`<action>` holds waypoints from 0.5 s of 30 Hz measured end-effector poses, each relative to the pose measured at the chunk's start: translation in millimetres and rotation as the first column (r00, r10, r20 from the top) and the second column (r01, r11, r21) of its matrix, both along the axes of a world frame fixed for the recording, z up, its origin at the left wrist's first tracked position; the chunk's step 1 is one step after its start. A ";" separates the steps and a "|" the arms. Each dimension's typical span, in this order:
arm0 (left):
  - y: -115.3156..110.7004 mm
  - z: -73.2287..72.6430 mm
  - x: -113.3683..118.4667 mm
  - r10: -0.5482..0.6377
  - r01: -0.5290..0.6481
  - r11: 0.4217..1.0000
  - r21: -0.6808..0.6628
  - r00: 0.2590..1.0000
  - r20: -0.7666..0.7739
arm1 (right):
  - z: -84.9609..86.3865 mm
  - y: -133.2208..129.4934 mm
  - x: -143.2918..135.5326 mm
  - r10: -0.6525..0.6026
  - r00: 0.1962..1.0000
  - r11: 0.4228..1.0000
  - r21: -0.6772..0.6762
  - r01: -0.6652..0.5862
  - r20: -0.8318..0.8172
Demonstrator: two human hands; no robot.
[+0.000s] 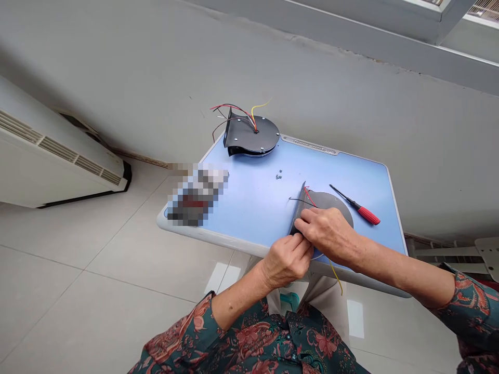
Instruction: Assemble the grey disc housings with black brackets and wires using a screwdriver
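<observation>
Closest to me are the patterned sleeves (195,322), and past them the left hand (289,259), its fingers curled in tight against the bottom end of the near housing (336,201). The right hand (327,228) meets it there from above, thumb and fingers closed on the flat flange (297,208). I read both hands as closed on that housing; whether a wire or small part is pinched between the fingertips too, I cannot tell.

The near housing sits at the front edge of the surface (249,208), partly covered by the hands. I judge it stiff, fairly light for its bulk, and smooth enough to slide about. I would hold it by the flange and the rounded rim, keeping weight off the thin leads: a red wire (311,197) and a black wire (301,200) at the top, and a yellow wire (336,279) hanging over the front edge. Those look soft and easily tugged.

Just right of it lies a red-handled screwdriver (368,215). Farther off I see a few small screws (279,176), a blurred patch (198,195) on the left, then a second housing (253,140) near the wall (156,78), wires up.
</observation>
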State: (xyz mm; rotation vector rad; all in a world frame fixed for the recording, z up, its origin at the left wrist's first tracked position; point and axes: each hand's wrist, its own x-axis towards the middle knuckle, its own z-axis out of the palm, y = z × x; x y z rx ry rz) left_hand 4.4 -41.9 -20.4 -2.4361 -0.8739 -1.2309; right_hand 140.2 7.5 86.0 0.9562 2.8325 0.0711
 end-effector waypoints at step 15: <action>1.1 -0.9 1.9 0.026 -0.027 0.999 0.032 0.999 0.023 | -1.7 10.6 -2.9 0.185 0.973 0.983 -0.026 -0.183 0.138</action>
